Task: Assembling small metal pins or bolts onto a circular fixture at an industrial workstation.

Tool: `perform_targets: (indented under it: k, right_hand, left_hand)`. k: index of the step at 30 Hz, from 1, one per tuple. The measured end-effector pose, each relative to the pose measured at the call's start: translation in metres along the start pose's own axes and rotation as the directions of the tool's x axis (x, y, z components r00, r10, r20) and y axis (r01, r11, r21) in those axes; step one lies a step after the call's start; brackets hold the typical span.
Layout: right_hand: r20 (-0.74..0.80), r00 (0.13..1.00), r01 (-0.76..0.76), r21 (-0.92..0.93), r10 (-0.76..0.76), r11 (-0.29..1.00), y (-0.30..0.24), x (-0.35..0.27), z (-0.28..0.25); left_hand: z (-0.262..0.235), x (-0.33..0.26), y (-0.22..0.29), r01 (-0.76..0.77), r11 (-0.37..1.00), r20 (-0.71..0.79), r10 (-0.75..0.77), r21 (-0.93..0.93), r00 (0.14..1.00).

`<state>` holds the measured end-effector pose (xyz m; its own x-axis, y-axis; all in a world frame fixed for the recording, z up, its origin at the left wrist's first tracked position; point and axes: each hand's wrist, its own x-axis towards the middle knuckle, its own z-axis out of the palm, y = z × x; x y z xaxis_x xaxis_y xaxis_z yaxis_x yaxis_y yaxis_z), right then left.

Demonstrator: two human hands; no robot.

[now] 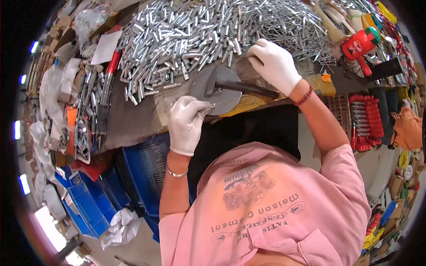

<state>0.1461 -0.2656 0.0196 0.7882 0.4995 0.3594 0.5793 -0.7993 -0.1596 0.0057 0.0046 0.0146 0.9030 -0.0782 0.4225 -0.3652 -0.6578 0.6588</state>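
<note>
My left hand [188, 124], in a white glove, pinches a thin metal rod [230, 100] between thumb and fingertips. The rod points right, over the near part of a grey round metal plate [227, 106]. On that plate rests a hammer [242, 86] with a dark wedge-shaped head and a handle reaching right. My right hand [274, 64], gloved in white too, is held above the handle at the near edge of the heap, its fingers curled together. Anything inside them is hidden. Beyond both hands spreads a big heap of short silvery metal tubes [186, 40].
Thin metal pins [293, 33] lie heaped at the far right, near a red bottle with a green cap [360, 43]. A red-and-black bar [108, 84] and tools lie left. Blue bins [86, 206] stand below left; red-handled tools [366, 122] hang in rows at right.
</note>
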Motion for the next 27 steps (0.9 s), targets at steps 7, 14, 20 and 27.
perform_targets:
  k: [7, 14, 20, 27]
  right_hand:
    - [-0.003, 0.978, 0.185, 0.469, -0.207, 0.864, -0.089, -0.022, -0.005]
    - [0.045, 0.963, 0.224, 0.423, -0.267, 0.878, -0.100, -0.022, -0.001]
    - [0.046, 0.948, 0.276, 0.373, -0.315, 0.886, -0.094, -0.015, 0.002]
    - [0.141, 0.927, 0.323, 0.175, -0.348, 0.930, -0.113, -0.007, -0.030]
  left_hand:
    - [0.001, 0.000, -0.007, -0.046, 0.999, -0.007, 0.046, 0.029, 0.999]
    - [0.001, -0.008, -0.007, -0.027, 0.999, -0.030, 0.026, -0.024, 0.999]
    - [0.008, -0.001, -0.012, 0.017, 0.999, -0.009, -0.017, -0.046, 1.000]
    - [0.003, -0.003, -0.014, -0.054, 0.991, 0.012, 0.053, 0.126, 0.999]
